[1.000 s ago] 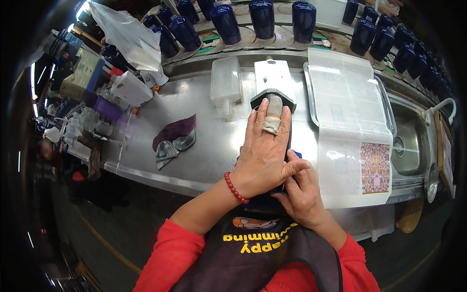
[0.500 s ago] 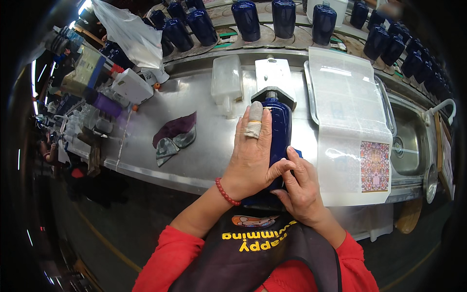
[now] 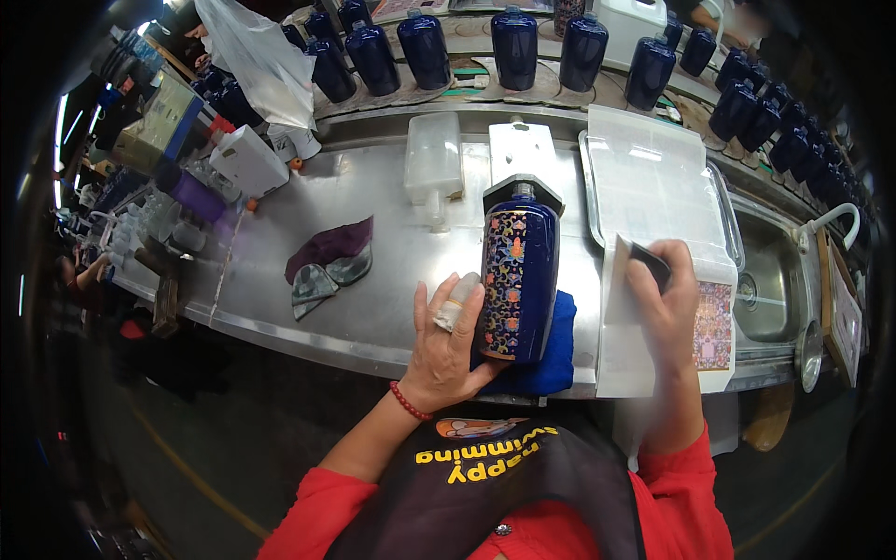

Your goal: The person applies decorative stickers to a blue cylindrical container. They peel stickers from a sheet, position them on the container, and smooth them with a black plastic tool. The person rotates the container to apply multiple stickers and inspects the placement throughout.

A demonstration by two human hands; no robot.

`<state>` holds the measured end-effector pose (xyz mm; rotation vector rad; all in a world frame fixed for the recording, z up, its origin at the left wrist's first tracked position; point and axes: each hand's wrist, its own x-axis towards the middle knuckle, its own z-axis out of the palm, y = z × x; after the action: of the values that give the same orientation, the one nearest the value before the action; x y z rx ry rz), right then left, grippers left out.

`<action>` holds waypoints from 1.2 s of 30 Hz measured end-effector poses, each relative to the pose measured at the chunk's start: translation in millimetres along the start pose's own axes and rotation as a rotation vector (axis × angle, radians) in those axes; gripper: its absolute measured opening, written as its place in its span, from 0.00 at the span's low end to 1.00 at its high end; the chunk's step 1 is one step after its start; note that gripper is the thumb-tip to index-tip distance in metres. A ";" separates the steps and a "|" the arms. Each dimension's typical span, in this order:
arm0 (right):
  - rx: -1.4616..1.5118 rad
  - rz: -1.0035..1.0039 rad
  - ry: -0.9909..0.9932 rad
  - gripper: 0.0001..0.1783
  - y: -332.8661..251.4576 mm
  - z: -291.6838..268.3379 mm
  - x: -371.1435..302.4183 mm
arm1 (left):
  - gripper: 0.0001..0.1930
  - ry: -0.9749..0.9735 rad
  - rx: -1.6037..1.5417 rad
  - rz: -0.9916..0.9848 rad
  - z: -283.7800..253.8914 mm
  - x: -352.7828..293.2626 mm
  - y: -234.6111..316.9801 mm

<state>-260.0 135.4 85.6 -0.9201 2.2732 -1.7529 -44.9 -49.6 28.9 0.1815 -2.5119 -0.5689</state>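
Note:
A glossy dark blue bottle [image 3: 537, 280] lies on the bench with its neck at a dark angular holder [image 3: 551, 189]. A colourful floral decal strip [image 3: 507, 285] runs along its left side. My left hand [image 3: 443, 345] steadies the bottle at its lower left corner, thumb by the base, one finger wrapped in a pale covering. My right hand [image 3: 667, 285], slightly blurred, grips a flat dark scraper [image 3: 651, 266] with a greyish blade, over the translucent sheets. Under the bottle's lower end is a folded blue cloth [image 3: 558, 350].
Translucent sheets [image 3: 644, 177] cover a tray, with a patterned decal sheet [image 3: 713, 327] at their near right. A sink [image 3: 779, 280] adjoins on the right. Purple and grey cloth pieces [image 3: 331, 261] lie left, a clear plastic container [image 3: 434, 159] behind. Several blue bottles [image 3: 515, 49] stand along the far conveyor.
My right hand has left the bottle, moved right and now holds the scraper. My left hand has slid down to the bottle's lower left, uncovering the decal. The conveyor bottles have shifted.

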 end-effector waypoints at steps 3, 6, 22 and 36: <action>0.042 -0.165 -0.115 0.13 -13.9 33.1 45.0 | 0.51 0.059 0.175 0.078 3.3 -0.5 -4.9; -0.038 -0.292 -0.236 0.14 -27.4 71.7 80.7 | 0.47 -0.009 0.278 0.118 -3.1 5.6 1.8; -0.032 0.099 0.042 0.11 36.3 65.7 63.8 | 0.46 0.010 0.113 0.126 2.4 7.0 -1.3; -0.039 -0.135 -0.048 0.12 22.4 63.6 35.1 | 0.51 0.058 -0.023 0.015 16.1 2.7 -10.5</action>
<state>-268.4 66.8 54.0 -1.1351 2.2718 -1.7230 -55.9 -54.0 13.5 0.1681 -2.4482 -0.5777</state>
